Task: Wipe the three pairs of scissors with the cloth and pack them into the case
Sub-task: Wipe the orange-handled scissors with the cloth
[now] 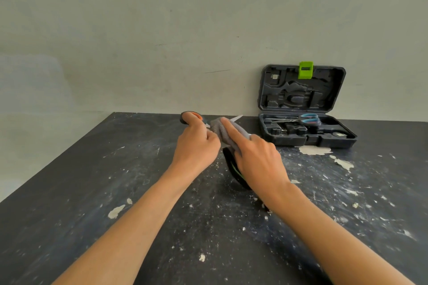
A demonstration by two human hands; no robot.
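Head view: a pale wall (162,30) fills the upper half of the frame, and below it a dark, paint-flecked tabletop (92,192) spreads across the lower half. At the right of centre a dark case (303,132) stands open against the wall, lid upright with a green latch (305,70) at its top edge. One pair of blue-handled scissors (308,119) lies in the tray of the case, blades pointing left. Near the middle of the frame the left hand (196,146) grips the orange-and-black scissors (192,117) by the handle, its fingers curled round it, holding them above the tabletop. The right hand (257,157) holds the grey cloth (220,129) wrapped round the blades, forefinger stretched along the top of it; a blade tip pokes out beyond the cloth toward the wall. Under the right hand a third pair, black scissors with green trim (234,169), lies on the tabletop, mostly hidden.
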